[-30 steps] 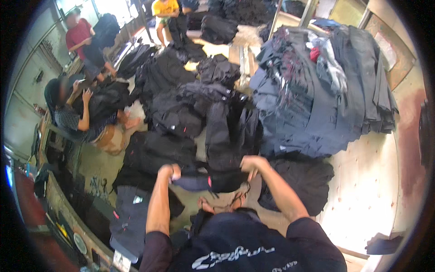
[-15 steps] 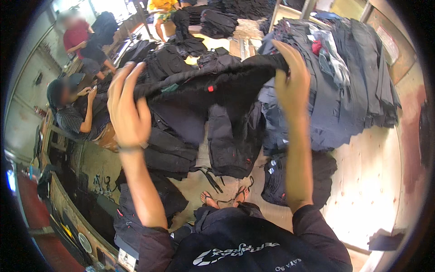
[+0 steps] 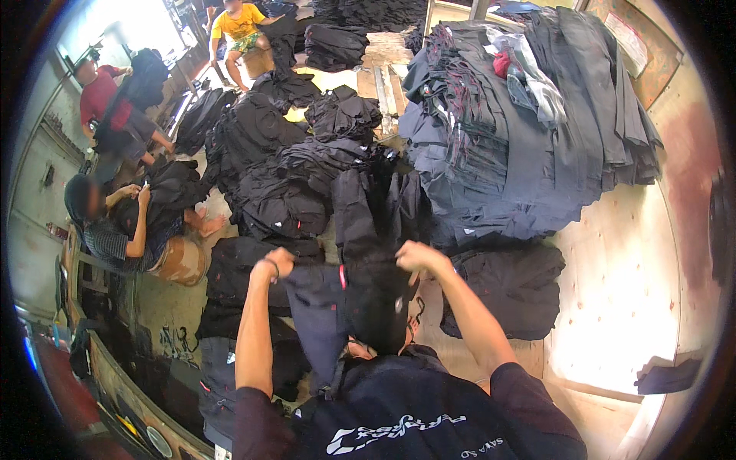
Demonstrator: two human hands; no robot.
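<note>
A pair of black trousers is stretched between my two hands in front of my body, with a small red tag near its upper edge. My left hand is closed on one end of that edge, and my right hand grips the other end. Dark cloth hangs below the hands and partly covers my feet. More black cloth shows just beyond the hands; I cannot tell whether it belongs to the same trousers.
Heaps of black garments lie ahead. A tall stack of dark trousers stands at the right, with a lower folded pile nearer me. Co-workers sit or stand at the left and back, one beside a brown round container.
Both hands have come down and closer to my body, bringing the trousers with them. The fingers, spread before, are now curled closed on the cloth.
</note>
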